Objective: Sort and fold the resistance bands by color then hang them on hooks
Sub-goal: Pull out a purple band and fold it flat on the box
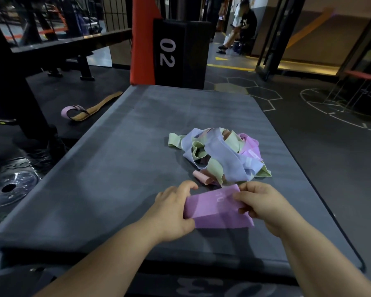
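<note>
A purple resistance band (214,209) lies folded flat near the front of the dark grey mat (120,159). My left hand (174,209) grips its left end, and my right hand (259,204) pinches its right end. Just beyond them sits a tangled pile of bands (219,155) in light blue, pale green, pink and peach. A peach band (201,177) pokes out at the pile's near left edge. No hooks are in view.
A black block marked 02 (178,52) and a red pad (141,39) stand at the mat's far end. A lilac-and-tan strap (88,109) lies on the floor to the left, near a weight plate (9,187). A person sits far back.
</note>
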